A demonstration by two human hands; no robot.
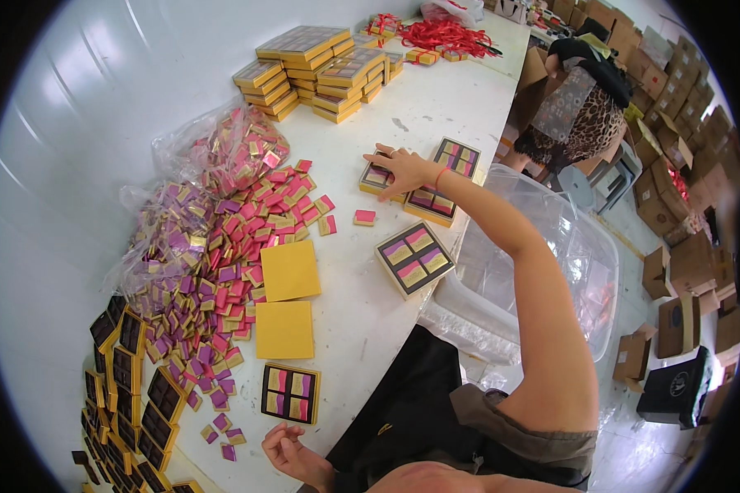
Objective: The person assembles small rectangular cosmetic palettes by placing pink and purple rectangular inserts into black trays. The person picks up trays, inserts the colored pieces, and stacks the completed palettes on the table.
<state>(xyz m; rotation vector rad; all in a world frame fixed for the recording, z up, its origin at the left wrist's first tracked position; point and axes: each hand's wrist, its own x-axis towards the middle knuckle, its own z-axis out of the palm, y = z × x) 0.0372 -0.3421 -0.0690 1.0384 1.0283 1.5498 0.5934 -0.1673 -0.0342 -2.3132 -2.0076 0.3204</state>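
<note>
Your right hand [404, 170] reaches far, fingers spread flat on filled box [377, 177], holding it down. Left hand [292, 452] rests near you, fingers curled, holding nothing, beside another filled box [290, 393] on table [436, 107].

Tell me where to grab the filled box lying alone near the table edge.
Take the filled box by its two opposite long sides, coming straight down from above. It lies flat and open-topped, clear of neighbours; pinching the low walls likely keeps the packets inside from shifting.

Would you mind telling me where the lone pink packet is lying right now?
In the head view, the lone pink packet lies on the white table, just below the right hand and right of the pink pile.
</note>
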